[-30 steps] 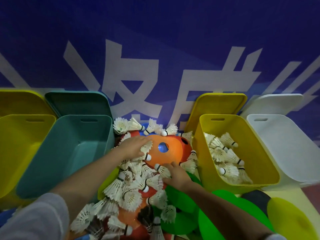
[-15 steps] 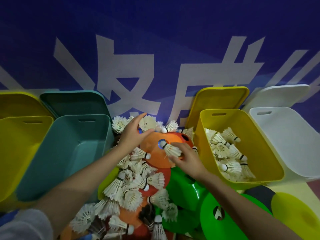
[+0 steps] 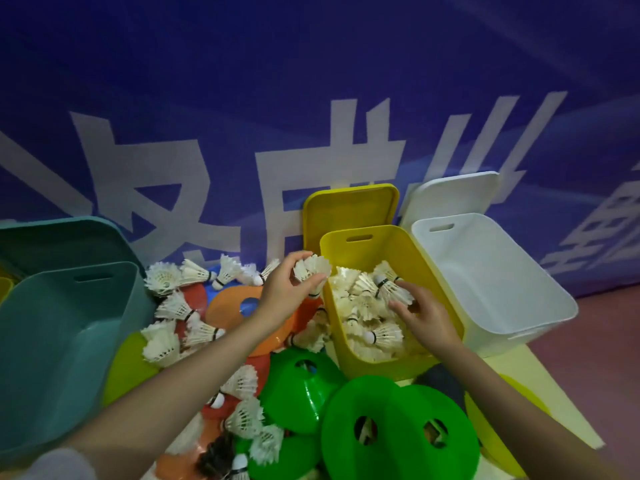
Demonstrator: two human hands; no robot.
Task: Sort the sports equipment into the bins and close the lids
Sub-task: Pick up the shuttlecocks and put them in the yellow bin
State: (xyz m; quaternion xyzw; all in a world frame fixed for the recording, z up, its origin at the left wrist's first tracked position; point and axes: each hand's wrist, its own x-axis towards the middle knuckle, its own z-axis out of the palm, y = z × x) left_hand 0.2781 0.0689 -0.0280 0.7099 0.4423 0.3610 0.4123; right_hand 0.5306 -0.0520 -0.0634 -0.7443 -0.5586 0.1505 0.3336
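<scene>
Left hand (image 3: 284,289) grips shuttlecocks (image 3: 311,268) — right hand (image 3: 424,315) (fingers spread) inside yellow bin (image 3: 360,358).

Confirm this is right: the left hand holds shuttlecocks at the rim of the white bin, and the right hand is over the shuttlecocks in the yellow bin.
Not quite. The head view shows the left hand holding its shuttlecocks at the rim of the yellow bin, not the white bin. The right hand is over the yellow bin's shuttlecocks.

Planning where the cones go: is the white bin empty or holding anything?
Empty, as far as shown: the white bin shows only bare inner walls and floor, and its lid stands open behind it.
</scene>
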